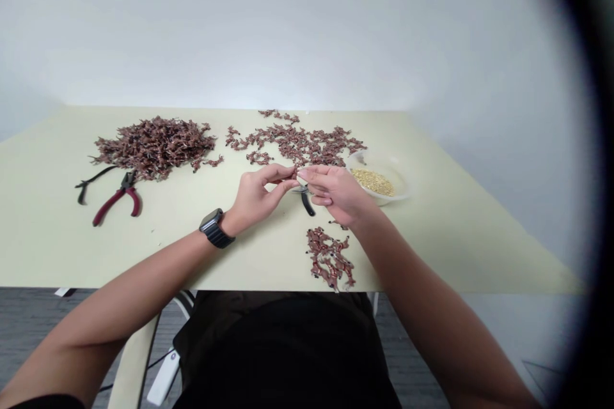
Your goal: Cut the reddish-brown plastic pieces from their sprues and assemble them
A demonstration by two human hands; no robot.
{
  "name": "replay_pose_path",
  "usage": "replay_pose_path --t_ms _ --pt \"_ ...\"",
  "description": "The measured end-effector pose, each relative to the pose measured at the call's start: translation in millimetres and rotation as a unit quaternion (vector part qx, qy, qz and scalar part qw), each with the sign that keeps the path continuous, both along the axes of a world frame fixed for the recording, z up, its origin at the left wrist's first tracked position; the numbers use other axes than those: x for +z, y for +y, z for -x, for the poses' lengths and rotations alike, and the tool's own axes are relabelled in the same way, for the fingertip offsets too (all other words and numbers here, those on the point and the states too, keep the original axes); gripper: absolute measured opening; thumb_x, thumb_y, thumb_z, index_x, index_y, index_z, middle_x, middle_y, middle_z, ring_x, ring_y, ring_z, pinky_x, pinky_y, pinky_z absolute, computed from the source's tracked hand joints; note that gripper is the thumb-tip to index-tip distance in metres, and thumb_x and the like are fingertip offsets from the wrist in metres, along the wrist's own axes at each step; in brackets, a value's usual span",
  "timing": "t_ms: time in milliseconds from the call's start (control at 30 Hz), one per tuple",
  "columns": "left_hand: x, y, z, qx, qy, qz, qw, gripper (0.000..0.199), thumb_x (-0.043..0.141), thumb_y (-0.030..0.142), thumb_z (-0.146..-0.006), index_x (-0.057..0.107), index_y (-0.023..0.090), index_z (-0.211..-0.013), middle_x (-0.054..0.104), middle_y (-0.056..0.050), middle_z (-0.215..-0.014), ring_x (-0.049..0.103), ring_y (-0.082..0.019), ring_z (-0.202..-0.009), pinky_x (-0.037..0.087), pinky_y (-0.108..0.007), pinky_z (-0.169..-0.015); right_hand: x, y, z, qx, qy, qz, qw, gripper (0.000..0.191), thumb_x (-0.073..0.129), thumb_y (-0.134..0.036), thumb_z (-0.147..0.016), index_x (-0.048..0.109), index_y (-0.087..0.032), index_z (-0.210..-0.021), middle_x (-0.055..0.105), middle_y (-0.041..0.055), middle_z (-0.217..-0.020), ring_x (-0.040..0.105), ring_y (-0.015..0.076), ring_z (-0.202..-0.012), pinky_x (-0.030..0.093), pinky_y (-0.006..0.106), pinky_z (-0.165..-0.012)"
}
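My left hand [259, 195] and my right hand [338, 192] meet over the middle of the table. Between my left thumb and fingers is a small brown figure [295, 174], mostly hidden. The right fingertips are pinched against it; anything else they grip is too small to tell. Black-handled pliers [307, 202] lie just below, partly covered by my right hand. Beside that hand, a clear bowl [405, 195] holds small gold pieces [374, 182]. Brown figures [330, 259] lie in a small group near the front edge.
A large heap of brown figures [156, 144] sits at the left, with red-handled pliers [118, 198] and a black tool [91, 184] before it. More figures [297, 140] are spread behind my hands. The table's front edge [268, 289] runs before my body.
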State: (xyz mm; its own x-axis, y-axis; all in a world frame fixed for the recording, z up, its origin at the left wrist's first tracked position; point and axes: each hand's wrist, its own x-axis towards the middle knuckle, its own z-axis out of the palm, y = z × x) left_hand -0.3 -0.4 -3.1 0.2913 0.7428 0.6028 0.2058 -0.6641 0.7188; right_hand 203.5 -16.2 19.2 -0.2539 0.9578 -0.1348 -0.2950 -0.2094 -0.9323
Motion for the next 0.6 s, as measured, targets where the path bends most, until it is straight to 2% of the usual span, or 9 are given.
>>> replay_pose_path --t_ms 67,167,233,300,367,433,500,567,600 --pt "0.9 -0.1 -0.9 -0.015 -0.022 0.034 0.999 0.028 0.084 0.039 -0.091 0.077 0.017 -0.107 0.083 -0.009 -0.106 0.081 -0.021 -0.098 0.068 -0.033 -0.091 -2.7 1.1 0.0 -0.007 -0.009 -0.009 1.000 0.040 0.099 -0.037 -0.069 0.076 -0.014 -0.092 0.037 -0.0084 -0.063 0.019 0.0054 -0.055 0.016 0.022 -0.045" --pt "2.4 -0.5 -2.9 -0.063 -0.069 0.114 0.989 0.029 0.086 0.038 -0.089 0.076 0.015 -0.104 0.083 -0.010 -0.105 0.081 -0.021 -0.097 0.068 -0.035 -0.093 -5.1 1.0 1.0 -0.039 -0.049 -0.048 0.997 0.040 0.099 -0.041 -0.070 0.076 -0.016 -0.091 0.055 -0.0020 -0.071 0.030 0.0066 -0.057 0.019 0.024 -0.047" --pt "3.8 -0.7 -4.1 -0.097 -0.109 0.174 0.974 0.030 0.087 0.037 -0.088 0.075 0.013 -0.103 0.083 -0.011 -0.103 0.082 -0.021 -0.096 0.068 -0.036 -0.092 -4.3 -0.8 1.3 -0.067 -0.108 -0.099 0.987 0.035 0.094 -0.043 -0.076 0.076 -0.018 -0.093 0.056 -0.0021 -0.070 0.032 0.0080 -0.055 0.020 0.026 -0.048" --pt "5.3 -0.9 -4.8 -0.118 -0.136 0.218 0.959 0.032 0.088 0.037 -0.087 0.075 0.013 -0.103 0.084 -0.011 -0.102 0.082 -0.021 -0.093 0.069 -0.035 -0.089 -1.4 -3.6 1.1 -0.090 -0.186 -0.176 0.962 0.027 0.086 -0.043 -0.085 0.075 -0.020 -0.095 0.046 -0.0055 -0.060 0.031 0.0094 -0.053 0.023 0.028 -0.050" --pt "6.6 -0.9 -4.9 -0.127 -0.144 0.242 0.951 0.032 0.089 0.037 -0.086 0.076 0.013 -0.103 0.084 -0.010 -0.099 0.082 -0.020 -0.089 0.069 -0.033 -0.085 2.3 -6.9 0.1 -0.108 -0.256 -0.265 0.923 0.018 0.078 -0.039 -0.093 0.074 -0.021 -0.094 0.039 -0.0069 -0.057 0.032 0.0105 -0.054 0.025 0.029 -0.054" --pt "7.3 -1.0 -5.1 -0.129 -0.144 0.252 0.948 0.031 0.090 0.036 -0.085 0.076 0.013 -0.102 0.084 -0.009 -0.096 0.081 -0.018 -0.085 0.068 -0.031 -0.081 4.8 -9.7 -0.9 -0.116 -0.311 -0.338 0.881 0.012 0.072 -0.034 -0.096 0.072 -0.022 -0.094 0.039 -0.0064 -0.059 0.034 0.0110 -0.056 0.028 0.029 -0.057" --pt "7.2 -1.3 -5.5 -0.129 -0.146 0.254 0.947 0.032 0.091 0.037 -0.084 0.075 0.013 -0.101 0.083 -0.009 -0.096 0.081 -0.018 -0.084 0.068 -0.030 -0.081 5.1 -11.5 -1.0 -0.119 -0.347 -0.377 0.850 0.009 0.069 -0.030 -0.097 0.070 -0.022 -0.095 0.040 -0.0063 -0.061 0.036 0.0109 -0.057 0.029 0.029 -0.060" --pt "6.5 -1.9 -6.0 -0.126 -0.145 0.250 0.949 0.034 0.091 0.038 -0.084 0.075 0.014 -0.101 0.084 -0.010 -0.098 0.081 -0.020 -0.088 0.069 -0.032 -0.083 3.5 -12.2 0.8 -0.126 -0.353 -0.372 0.849 0.009 0.069 -0.030 -0.097 0.069 -0.022 -0.094 0.041 -0.0064 -0.060 0.037 0.0108 -0.057 0.029 0.029 -0.060" --pt "6.0 -2.2 -6.0 -0.122 -0.142 0.242 0.952 0.034 0.091 0.038 -0.084 0.075 0.014 -0.101 0.084 -0.010 -0.100 0.082 -0.021 -0.090 0.069 -0.033 -0.085 2.4 -12.2 2.5 -0.128 -0.340 -0.350 0.864 0.011 0.070 -0.031 -0.097 0.069 -0.021 -0.093 0.041 -0.0065 -0.059 0.037 0.0107 -0.056 0.029 0.029 -0.058"
